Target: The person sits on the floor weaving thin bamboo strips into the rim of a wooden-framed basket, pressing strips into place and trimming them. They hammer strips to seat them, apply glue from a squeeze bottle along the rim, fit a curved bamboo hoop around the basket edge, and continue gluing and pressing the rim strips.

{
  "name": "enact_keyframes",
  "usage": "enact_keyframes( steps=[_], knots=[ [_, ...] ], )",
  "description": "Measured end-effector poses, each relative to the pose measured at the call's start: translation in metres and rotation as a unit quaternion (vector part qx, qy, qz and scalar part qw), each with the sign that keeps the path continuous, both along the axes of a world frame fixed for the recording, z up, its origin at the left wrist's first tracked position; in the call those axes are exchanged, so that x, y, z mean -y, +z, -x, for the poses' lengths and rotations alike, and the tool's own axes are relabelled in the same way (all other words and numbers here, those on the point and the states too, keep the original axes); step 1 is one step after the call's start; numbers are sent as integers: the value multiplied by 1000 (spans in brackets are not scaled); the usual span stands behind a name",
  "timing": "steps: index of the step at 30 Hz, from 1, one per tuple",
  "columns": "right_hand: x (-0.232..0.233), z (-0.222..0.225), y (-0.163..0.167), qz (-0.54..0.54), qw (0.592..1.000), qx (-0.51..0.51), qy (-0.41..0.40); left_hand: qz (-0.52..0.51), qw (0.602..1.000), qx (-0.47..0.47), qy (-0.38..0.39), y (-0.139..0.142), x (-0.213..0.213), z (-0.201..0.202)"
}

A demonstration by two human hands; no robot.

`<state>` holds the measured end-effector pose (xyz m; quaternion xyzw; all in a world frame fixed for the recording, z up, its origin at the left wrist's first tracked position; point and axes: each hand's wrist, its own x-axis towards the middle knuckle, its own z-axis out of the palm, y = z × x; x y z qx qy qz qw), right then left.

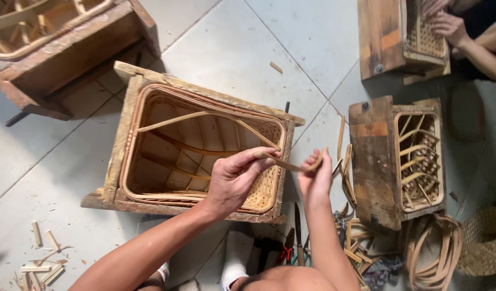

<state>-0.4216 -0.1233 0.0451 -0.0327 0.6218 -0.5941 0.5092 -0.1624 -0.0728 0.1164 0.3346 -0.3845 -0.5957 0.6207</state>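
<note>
Head view, tiled floor, contents by size. Wooden mould frame at centre, open side up, holding a half-woven basket so its walls keep shape. Second wooden frame toward the right edge, with curved ribs inside. Third frame at the top-left corner. Coiled cane strips near the bottom-right corner. Left hand pinches one end of a thin cane strip over the basket's right rim; right hand is closed on the other end, apparently bending it. Cut offcuts near the bottom-left corner.
</note>
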Motion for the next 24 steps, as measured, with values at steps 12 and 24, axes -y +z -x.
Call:
enact_keyframes(
  steps=[12,24],
  knots=[
    [-76,15,16,-15,998,25,-59,-91,988,-110,57,-5,11,-14],
    [-199,-9,-13,117,616,-635,451,-121,986,-81,80,-3,8,-28]
  ],
)
